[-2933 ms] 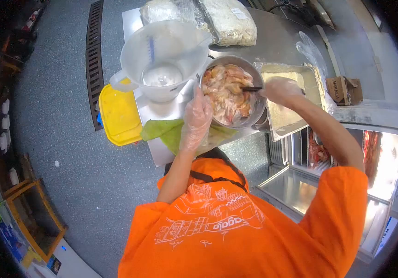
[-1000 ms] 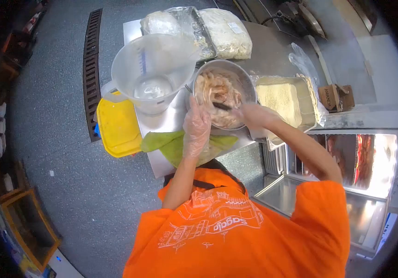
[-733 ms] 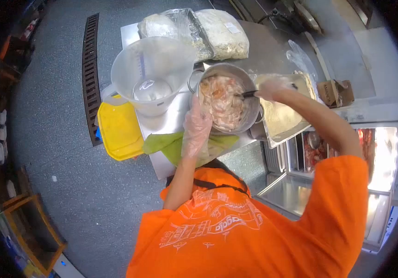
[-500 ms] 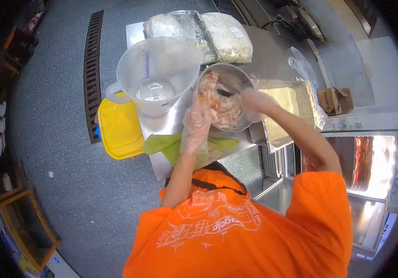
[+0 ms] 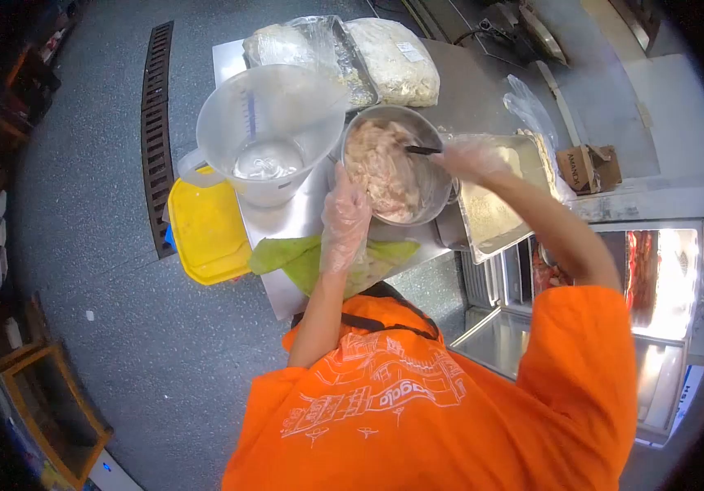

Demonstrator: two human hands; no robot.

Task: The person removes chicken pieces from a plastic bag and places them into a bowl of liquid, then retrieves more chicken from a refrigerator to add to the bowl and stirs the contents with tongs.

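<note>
A round metal bowl holds strips of pale pink raw meat. My left hand, in a clear plastic glove, is closed on the bowl's near left rim. My right hand, gloved too, grips a utensil by its black handle over the bowl's right side. The utensil's working end is hidden in the meat, so its kind does not show. Left of the bowl stands a large clear measuring jug. A green cloth lies under my left wrist.
A metal pan of pale yellow crumbs or flour sits right of the bowl. Bagged pale food lies at the back of the steel table. A yellow lid is at the left, beside a cardboard box-free floor drain.
My right hand and the utensil have moved slightly right, towards the bowl's edge. The meat has shifted within the bowl. My left hand stays at the rim.
</note>
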